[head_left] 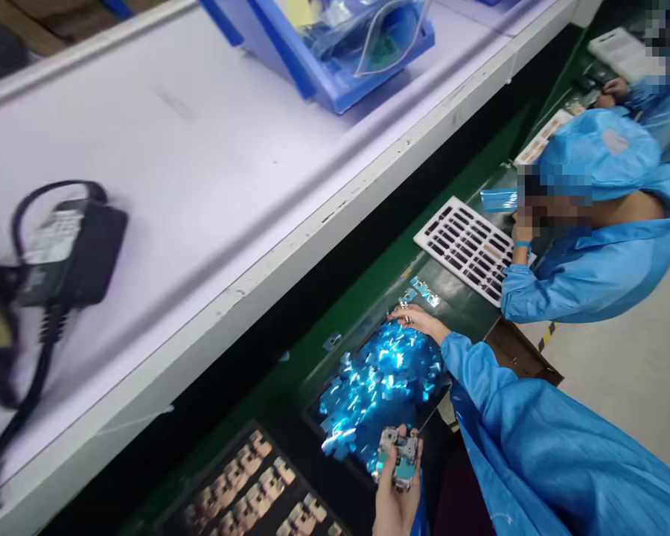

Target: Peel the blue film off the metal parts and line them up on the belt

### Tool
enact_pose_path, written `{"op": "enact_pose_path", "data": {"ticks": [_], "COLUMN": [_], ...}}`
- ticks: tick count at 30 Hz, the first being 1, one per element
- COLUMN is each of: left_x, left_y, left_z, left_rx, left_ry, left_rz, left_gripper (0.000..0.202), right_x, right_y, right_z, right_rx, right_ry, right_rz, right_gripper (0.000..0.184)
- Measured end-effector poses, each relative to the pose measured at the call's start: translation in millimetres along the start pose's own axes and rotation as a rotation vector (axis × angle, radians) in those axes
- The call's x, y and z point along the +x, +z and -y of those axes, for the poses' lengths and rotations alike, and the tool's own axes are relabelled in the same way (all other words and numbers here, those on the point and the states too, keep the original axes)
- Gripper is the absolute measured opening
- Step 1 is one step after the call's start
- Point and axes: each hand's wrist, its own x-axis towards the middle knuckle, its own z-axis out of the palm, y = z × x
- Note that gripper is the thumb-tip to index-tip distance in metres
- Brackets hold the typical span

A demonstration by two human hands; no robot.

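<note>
Fingers of left hand grip small module.

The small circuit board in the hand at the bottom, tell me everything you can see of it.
The small circuit board looks like a grey, irregular metal-shielded part with a pale blue patch. It is held roughly upright in the left hand, its fingers wrapped around the lower edges. It sits just in front of the pile of shiny blue film pieces. Finer detail is blurred.
</note>
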Motion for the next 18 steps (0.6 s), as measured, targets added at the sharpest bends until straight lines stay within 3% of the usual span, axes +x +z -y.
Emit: {"op": "enact_pose_path", "data": {"ticks": [4, 9, 18], "left_x": [-15.4, -27.3, -31.5], "left_y": [6.0, 6.5, 24.1], "left_z": [5.3, -2.5, -14.7], "left_rx": [-0.026, -0.034, -0.033], "left_ry": [0.039, 0.077, 0.093], "left_rz": [-0.057, -0.049, -0.041], "left_gripper": [0.026, 0.025, 0.027], "right_x": [-0.5, -26.7, -81.9], "right_y": [-17.0, -50.1, -146.4], "right_z": [-10.4, -7.4, -22.5], "right_rx": [0.082, 0.128, 0.042], "right_ry": [-0.014, -0.063, -0.037], "right_rz": [-0.046, -0.123, -0.252], "right_gripper": [0.033, 0.040, 0.058]}}
